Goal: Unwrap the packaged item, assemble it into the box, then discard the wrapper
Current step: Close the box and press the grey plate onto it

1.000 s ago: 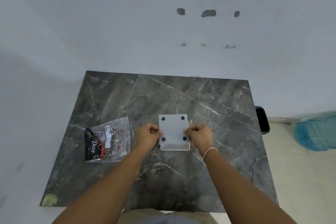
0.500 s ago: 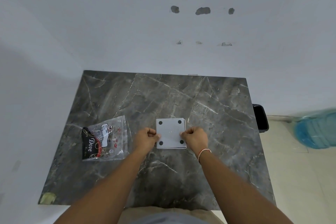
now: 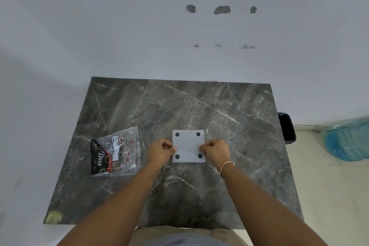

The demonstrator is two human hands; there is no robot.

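**Both hands grip the square box at its two sides**

On the dark marble tabletop [image 3: 229, 110], near the middle, lies a pale grey square box [image 3: 188, 146] with four dark round dots at its corners and a tiny mark in the centre. It is not possible to tell if this face is a lid or a bottom, and the inside of the box is hidden.

The left hand [image 3: 160, 151] is curled and its fingers [image 3: 174, 149] pinch the left edge of the box. The right hand [image 3: 216, 151] does the same on the right edge, fingers [image 3: 200, 147] closed on it. The fingertips under the edges are not visible. A thin pale band [image 3: 226, 165] goes around the right wrist.

Left of the box, apart from it, a clear plastic wrapper [image 3: 116, 153] lies flat on the tabletop. It has a black and red print with the word "Dove"; the small label text is too fine to read, and whether anything is inside I cannot tell.

At the near left corner of the tabletop is a piece of yellowish tape [image 3: 53, 217]. Beyond the right edge stands a black bin [image 3: 287, 128], partly hidden by the tabletop. A blue water bottle [image 3: 347, 142] at the far right is blurred and cut off by the frame.
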